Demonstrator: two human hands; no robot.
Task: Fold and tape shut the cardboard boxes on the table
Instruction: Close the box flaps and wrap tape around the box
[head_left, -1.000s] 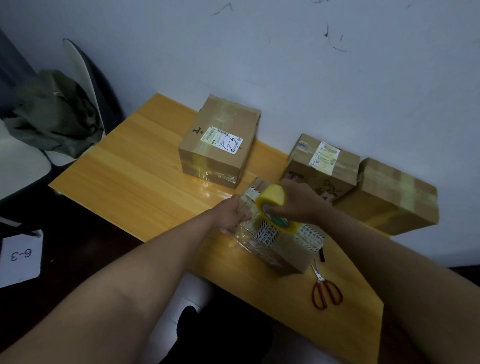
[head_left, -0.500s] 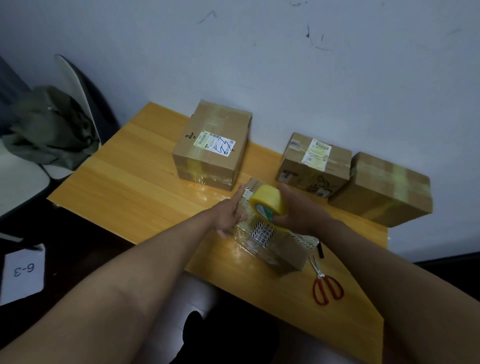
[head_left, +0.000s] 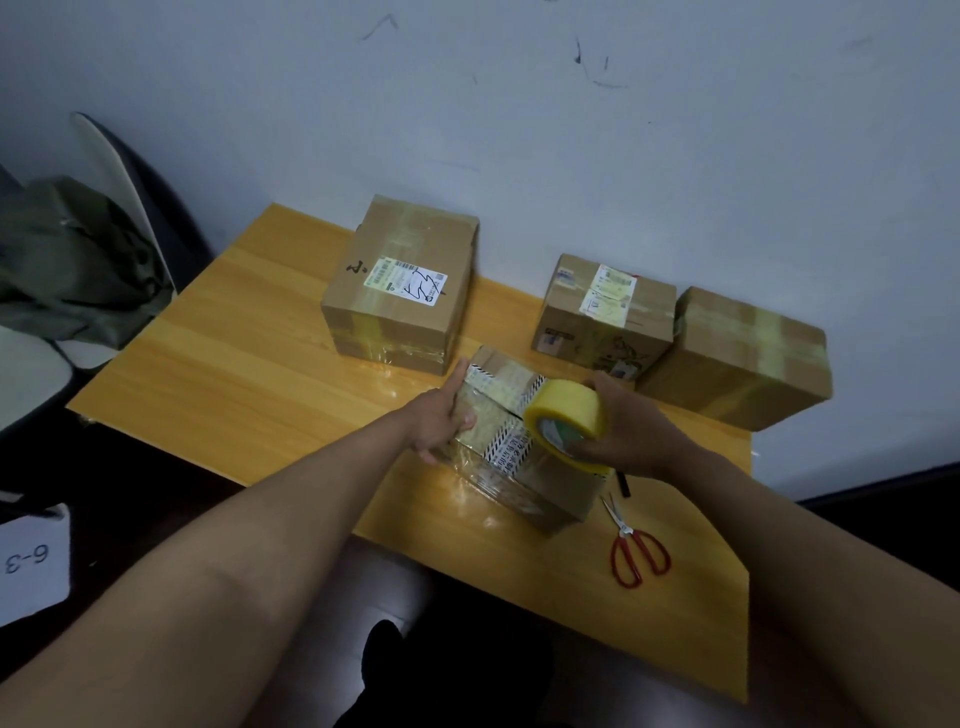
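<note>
Mid-frame, you taped the small box (head_left: 524, 447) on the table (head_left: 249, 384).
Your left hand (head_left: 441, 415) pressed flat-fingered against its left side; your right hand (head_left: 628, 431) gripped the tape roll (head_left: 569, 421) above its top.

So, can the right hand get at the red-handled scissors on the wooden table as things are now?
Probably not at once: the right hand grips the yellow roll of tape. The red-handled scissors lie uncovered on the wooden table, just nearer than that hand, so the path looks free.
</note>
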